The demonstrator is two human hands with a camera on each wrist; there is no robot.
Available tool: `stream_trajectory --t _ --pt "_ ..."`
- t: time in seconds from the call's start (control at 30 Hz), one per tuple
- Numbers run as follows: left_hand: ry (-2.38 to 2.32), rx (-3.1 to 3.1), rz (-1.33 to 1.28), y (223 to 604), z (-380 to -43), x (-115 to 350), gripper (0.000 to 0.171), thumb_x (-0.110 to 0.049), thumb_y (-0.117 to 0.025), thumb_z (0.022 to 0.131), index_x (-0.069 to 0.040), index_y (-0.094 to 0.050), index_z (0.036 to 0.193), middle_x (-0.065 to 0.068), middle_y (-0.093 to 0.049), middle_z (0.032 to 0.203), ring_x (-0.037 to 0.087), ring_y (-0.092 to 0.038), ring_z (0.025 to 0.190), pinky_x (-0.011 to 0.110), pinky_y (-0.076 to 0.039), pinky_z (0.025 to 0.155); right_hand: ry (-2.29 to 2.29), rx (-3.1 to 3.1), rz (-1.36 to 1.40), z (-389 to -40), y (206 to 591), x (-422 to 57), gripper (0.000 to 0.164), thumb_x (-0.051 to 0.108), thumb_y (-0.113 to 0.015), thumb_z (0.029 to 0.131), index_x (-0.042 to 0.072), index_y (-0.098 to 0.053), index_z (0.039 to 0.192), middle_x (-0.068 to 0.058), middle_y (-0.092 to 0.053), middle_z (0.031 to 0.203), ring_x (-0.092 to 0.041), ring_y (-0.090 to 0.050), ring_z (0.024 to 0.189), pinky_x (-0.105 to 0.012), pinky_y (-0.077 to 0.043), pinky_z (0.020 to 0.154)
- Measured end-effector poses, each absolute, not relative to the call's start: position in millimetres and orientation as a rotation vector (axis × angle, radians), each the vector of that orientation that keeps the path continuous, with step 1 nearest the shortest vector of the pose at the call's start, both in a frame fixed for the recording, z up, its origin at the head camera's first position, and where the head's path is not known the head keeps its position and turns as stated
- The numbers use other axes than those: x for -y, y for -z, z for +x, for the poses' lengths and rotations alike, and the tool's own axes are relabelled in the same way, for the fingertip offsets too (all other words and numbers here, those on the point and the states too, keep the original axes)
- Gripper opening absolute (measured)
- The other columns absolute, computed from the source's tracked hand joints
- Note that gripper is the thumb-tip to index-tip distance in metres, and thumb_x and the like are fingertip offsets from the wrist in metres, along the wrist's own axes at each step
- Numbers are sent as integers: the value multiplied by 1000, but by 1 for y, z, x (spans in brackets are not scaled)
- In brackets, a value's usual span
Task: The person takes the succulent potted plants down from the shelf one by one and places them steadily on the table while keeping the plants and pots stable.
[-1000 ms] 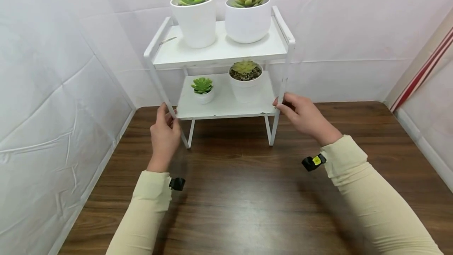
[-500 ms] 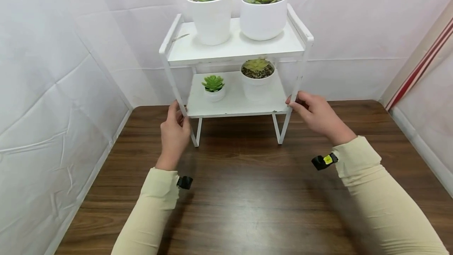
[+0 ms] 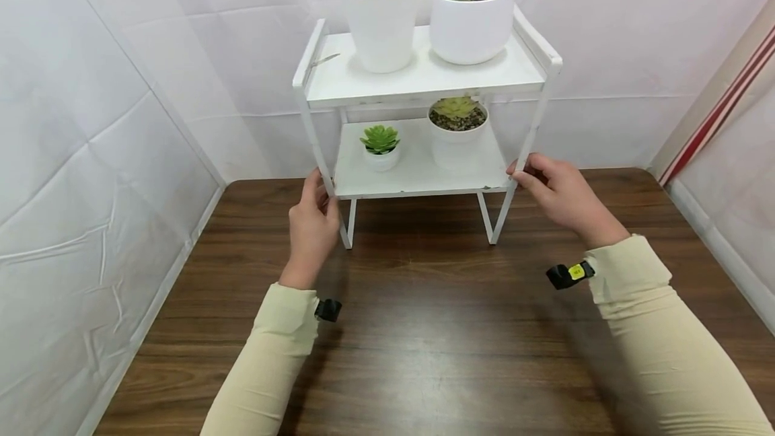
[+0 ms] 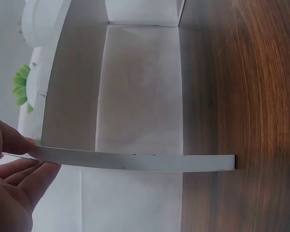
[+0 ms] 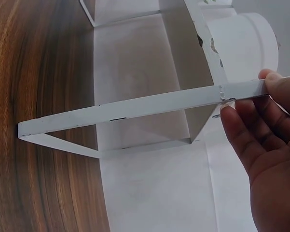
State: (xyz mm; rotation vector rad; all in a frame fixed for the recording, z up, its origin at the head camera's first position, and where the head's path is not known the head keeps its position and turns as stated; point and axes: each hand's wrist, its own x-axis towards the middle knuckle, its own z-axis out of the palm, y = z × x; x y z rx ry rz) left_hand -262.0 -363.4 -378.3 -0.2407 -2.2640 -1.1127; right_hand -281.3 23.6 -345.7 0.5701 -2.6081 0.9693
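Observation:
A white two-tier shelf (image 3: 424,185) stands toward the back of the wooden table, its paint chipped along the lower edge. My left hand (image 3: 313,227) grips the front left leg beside the lower tier, thumb and fingers around it in the left wrist view. On the other side my right hand (image 3: 560,194) pinches the front right leg at the same height. The upper tier bears a green succulent in a tall white pot (image 3: 384,29) and a reddish succulent in a rounded white pot (image 3: 472,25). Below sit a small potted succulent (image 3: 380,153) and a larger one (image 3: 457,140).
The dark brown wooden table (image 3: 418,342) reaches to white sheeting (image 3: 151,133) at the left and back. A red-striped strip (image 3: 711,123) runs down the right side. A thin grey mark shows on the upper tier, left of the tall pot.
The shelf with its plants has shifted rightward across the table over the last second, both hands moving along with it and keeping their hold on the legs.

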Motion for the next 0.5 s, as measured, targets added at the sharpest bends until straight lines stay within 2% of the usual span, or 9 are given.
stream_trajectory --t 0.27,0.4,0.5 --pt "1206 2239 -209 380 -264 359 47 -2 -57 94 -8 -48 139 23 -67 117 28 -68 104 39 -57 80 -1000 2581 552 -283 348 -27 22 28 -53 101 11 -67 102 -6 -70 98 -11 -47 70 -22 -37 61" --pt "1352 2259 -164 382 -266 362 51 -10 -60 94 -11 -44 142 18 -63 125 27 -65 112 38 -55 88 -1023 2548 577 -285 351 -26 20 25 -54 100 9 -66 100 -7 -71 99 -9 -49 71 -21 -38 61" --pt "1440 2300 -148 383 -268 364 58 -18 -64 93 -13 -40 146 14 -58 131 26 -62 116 39 -54 89 -1033 2538 577 -285 354 -24 19 23 -55 100 9 -66 100 -7 -71 98 -6 -51 72 -19 -40 62"
